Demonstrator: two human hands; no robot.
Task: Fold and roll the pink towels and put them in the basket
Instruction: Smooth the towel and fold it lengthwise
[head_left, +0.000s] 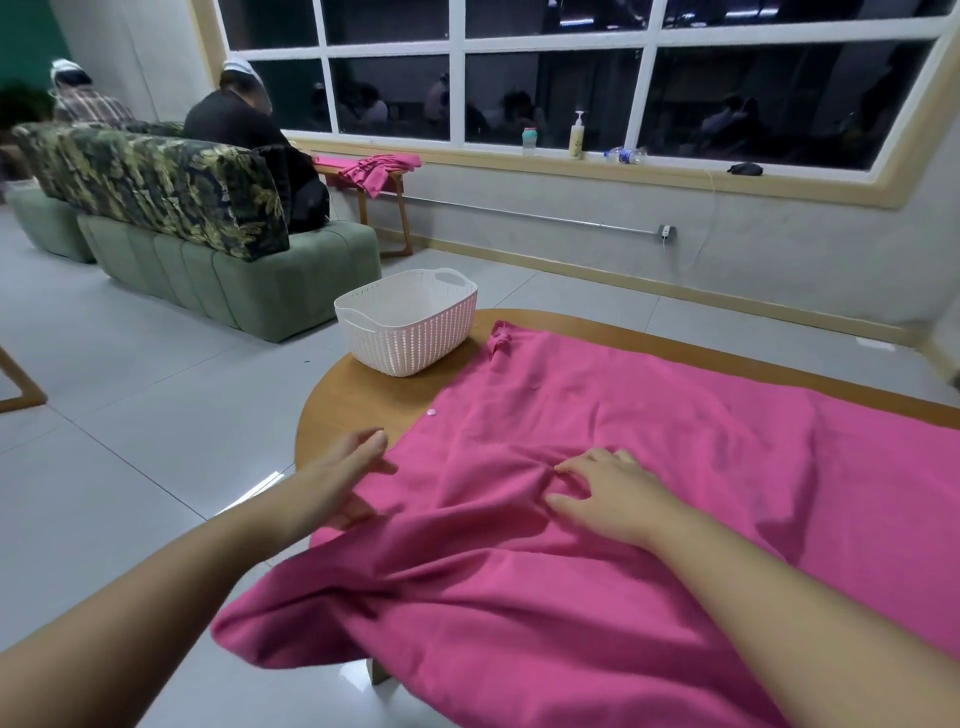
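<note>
From the head camera I see the pink towel (597, 467) spread over the wooden table (363, 400), its near edge hanging off. My right hand (608, 493) lies on it, fingers spread, bunching cloth. My left hand (337, 478), at nine o'clock, seems open at its edge; blurred. The white basket (410, 322) stands at eleven o'clock, empty.

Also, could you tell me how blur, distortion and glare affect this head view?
Head view: the left hand is motion-blurred, the right hand sharper; wide-angle bending curves the window frame; the dark panes mirror people indoors; a small glare spot sits on the floor tile beside the table.
</note>
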